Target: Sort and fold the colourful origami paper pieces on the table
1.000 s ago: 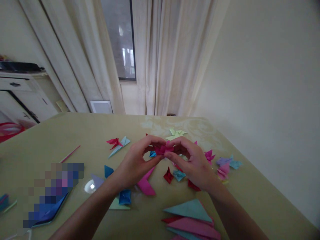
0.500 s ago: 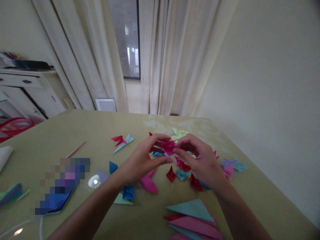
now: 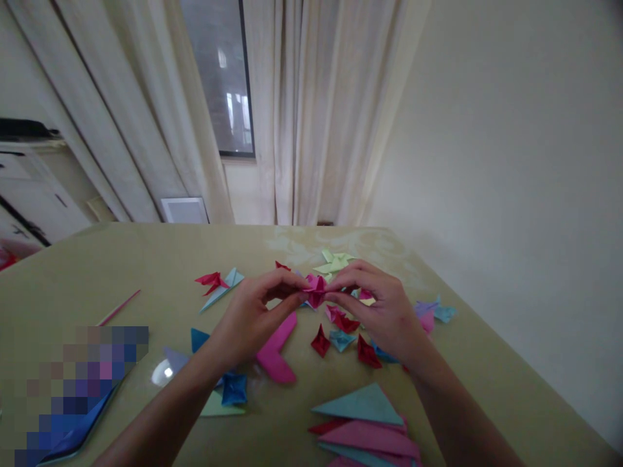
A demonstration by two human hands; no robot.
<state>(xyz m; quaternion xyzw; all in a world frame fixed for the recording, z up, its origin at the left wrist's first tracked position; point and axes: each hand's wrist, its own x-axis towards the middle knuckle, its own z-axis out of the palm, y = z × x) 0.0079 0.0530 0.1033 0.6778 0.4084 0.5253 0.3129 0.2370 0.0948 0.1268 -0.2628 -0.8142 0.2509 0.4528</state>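
A small magenta folded paper piece (image 3: 316, 291) is held up over the table between both hands. My left hand (image 3: 260, 308) pinches its left end between thumb and fingers. On the other side, my right hand (image 3: 377, 299) grips the right end the same way. Under and around the hands lie small folded pieces: a dark red one (image 3: 320, 341), a light blue one (image 3: 342, 340) and another red one (image 3: 368, 353). A bent pink paper strip (image 3: 277, 353) rests below my left hand.
Nearer me lies a stack of folded paper triangles (image 3: 365, 408). A blue square piece (image 3: 234, 389) sits by my left forearm. Farther left are a pink stick (image 3: 119, 307) and a blurred-out device (image 3: 87, 402). A pale green piece (image 3: 335, 261) lies behind the hands.
My left fingers have closed from a loose, spread hold to a pinch on the magenta paper. The paper now looks narrower, its folds drawn together. The view has shifted slightly right.
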